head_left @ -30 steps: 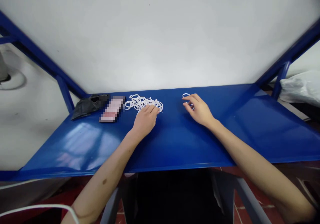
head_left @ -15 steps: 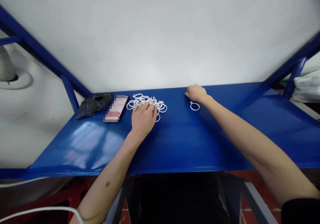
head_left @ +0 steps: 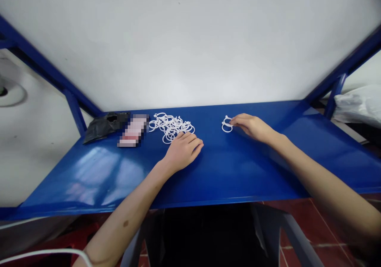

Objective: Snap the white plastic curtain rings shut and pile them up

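Note:
My left hand [head_left: 185, 151] rests palm down on the blue table, its fingers loosely bent and touching the near right edge of a pile of white rings [head_left: 170, 126]. The rings are thin, with small knobs on them, and overlap in a tangle. To the right of the pile, my right hand [head_left: 248, 125] has its thumb and fingertips pinched at the side of a white ring [head_left: 227, 118]. A second white ring [head_left: 226, 131] lies overlapping it on the table. My fingertips partly cover this pair.
A phone [head_left: 133, 130] with a blurred screen lies left of the pile, beside a black plastic bag [head_left: 101, 127]. The blue table [head_left: 214, 179] meets a white wall at the back. Blue frame bars slant at both sides. A white plastic bag [head_left: 360, 104] is at the far right.
My right hand has come nearer, and a second white ring now lies with the single one. My left hand has slid right and toward me, uncovering more of the pile.

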The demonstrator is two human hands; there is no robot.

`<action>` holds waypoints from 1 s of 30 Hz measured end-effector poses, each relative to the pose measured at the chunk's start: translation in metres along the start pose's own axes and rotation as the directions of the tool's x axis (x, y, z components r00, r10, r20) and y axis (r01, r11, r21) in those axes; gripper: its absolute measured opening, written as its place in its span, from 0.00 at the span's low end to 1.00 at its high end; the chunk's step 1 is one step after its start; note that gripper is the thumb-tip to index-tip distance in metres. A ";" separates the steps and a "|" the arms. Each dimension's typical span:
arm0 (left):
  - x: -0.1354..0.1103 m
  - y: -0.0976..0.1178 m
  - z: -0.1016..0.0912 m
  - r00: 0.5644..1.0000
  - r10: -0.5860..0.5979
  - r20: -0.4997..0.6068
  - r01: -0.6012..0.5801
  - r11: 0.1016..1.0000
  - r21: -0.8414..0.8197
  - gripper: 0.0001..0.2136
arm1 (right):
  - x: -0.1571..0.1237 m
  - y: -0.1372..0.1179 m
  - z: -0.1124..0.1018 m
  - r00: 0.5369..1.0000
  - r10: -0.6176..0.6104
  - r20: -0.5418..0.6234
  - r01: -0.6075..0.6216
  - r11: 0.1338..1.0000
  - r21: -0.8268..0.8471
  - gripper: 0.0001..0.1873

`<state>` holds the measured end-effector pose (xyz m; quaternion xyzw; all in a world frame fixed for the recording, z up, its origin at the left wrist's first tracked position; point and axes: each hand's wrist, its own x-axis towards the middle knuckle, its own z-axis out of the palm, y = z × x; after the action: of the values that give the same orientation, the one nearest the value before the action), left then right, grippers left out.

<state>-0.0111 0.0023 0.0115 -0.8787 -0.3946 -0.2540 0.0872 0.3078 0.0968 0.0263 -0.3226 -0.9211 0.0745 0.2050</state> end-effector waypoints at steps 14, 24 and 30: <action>-0.001 0.005 0.006 0.997 0.054 -0.048 -0.053 0.998 0.015 0.10 | -0.003 -0.039 0.035 0.995 -0.071 0.066 0.089 0.937 -0.339 0.16; 0.002 0.021 0.006 0.985 0.171 -0.036 -0.154 0.946 0.285 0.13 | 0.011 -0.111 0.043 0.947 -0.322 -0.002 0.305 0.897 -0.320 0.21; 0.001 0.028 0.016 0.998 0.066 -0.015 -0.061 0.965 0.255 0.14 | 0.008 -0.118 0.054 0.980 -0.191 -0.046 0.145 0.863 -0.484 0.19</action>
<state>0.0168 -0.0099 -0.0006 -0.8694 -0.3946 -0.2085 0.2120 0.2127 0.0093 0.0116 -0.2846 -0.9250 -0.1884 0.1671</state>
